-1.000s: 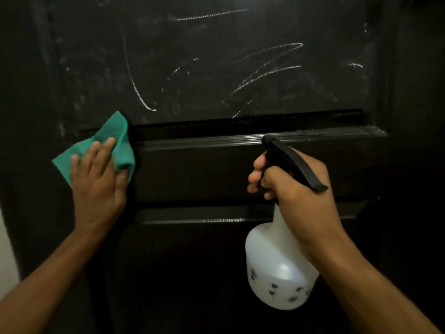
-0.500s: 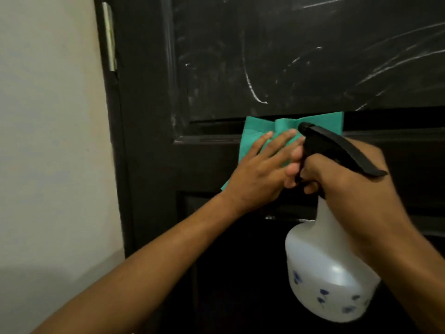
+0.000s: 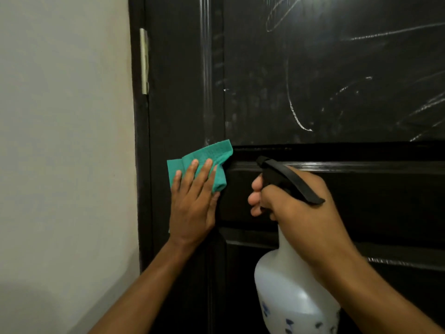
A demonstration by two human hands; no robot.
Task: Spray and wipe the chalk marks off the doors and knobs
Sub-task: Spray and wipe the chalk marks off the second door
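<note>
Wiping step here: left hand [image 3: 192, 208], fingers flat, presses the crumpled green microfibre cloth [image 3: 209, 156] on the dark wooden panelled door [image 3: 337, 194]. Right hand [image 3: 296, 208] grips the white plastic spray bottle [image 3: 293, 292]. White chalk scribbles [image 3: 298, 116] sit at 1 o'clock, so probably spray there next.

This looks like a room or hallway in a home, dimly lit. A dark panelled door [image 3: 313, 189] with raised mouldings hangs in a dark frame [image 3: 139, 165] on a metal hinge [image 3: 144, 61], set against a plain pale painted wall [image 3: 65, 141]. White chalk marks [image 3: 298, 116] scrawled over the upper panel, a green cloth [image 3: 207, 155] and a white plastic spray bottle [image 3: 293, 292] with a small blue printed pattern point to ordinary household cleaning, not a shop or a workshop.
</note>
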